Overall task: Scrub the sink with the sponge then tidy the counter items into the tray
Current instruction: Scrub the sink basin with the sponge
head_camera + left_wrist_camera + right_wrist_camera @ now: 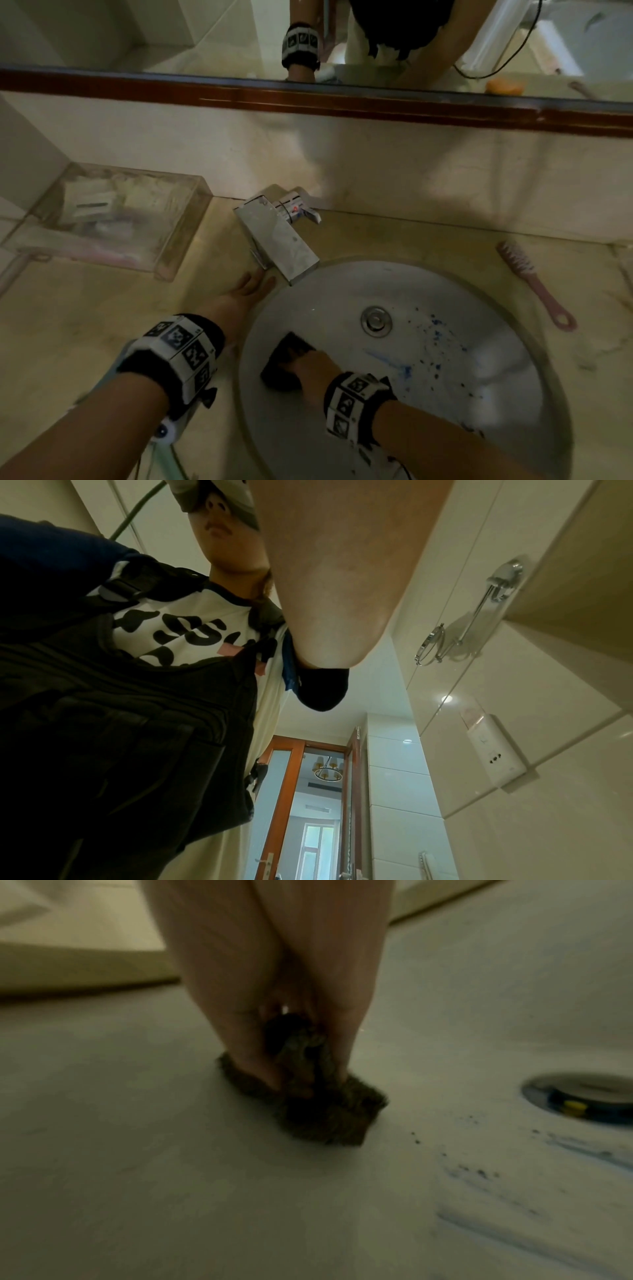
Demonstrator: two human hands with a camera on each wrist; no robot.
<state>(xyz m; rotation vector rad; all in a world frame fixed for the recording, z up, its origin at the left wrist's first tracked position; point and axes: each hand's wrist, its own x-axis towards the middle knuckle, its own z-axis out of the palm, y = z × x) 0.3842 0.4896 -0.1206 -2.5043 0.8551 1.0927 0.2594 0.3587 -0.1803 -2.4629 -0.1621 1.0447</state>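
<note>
A round white sink [479,387] is set in the beige counter, with blue specks and smears right of its drain [376,321]. My right hand [308,368] grips a dark scrubbing sponge [287,359] and presses it on the basin's left slope. In the right wrist view the fingers [240,1047] curl round the sponge [329,1118], and the drain [582,1096] lies to the right. My left hand [246,291] rests flat on the counter by the sink rim, fingers straight, beside the faucet base. The left wrist view shows only my forearm and torso.
A chrome faucet [277,236] overhangs the sink's back-left rim. A clear tray [113,219] with small items stands at the back left. A pink brush [534,284] lies on the counter right of the sink. A mirror with a wooden frame [342,99] runs along the back.
</note>
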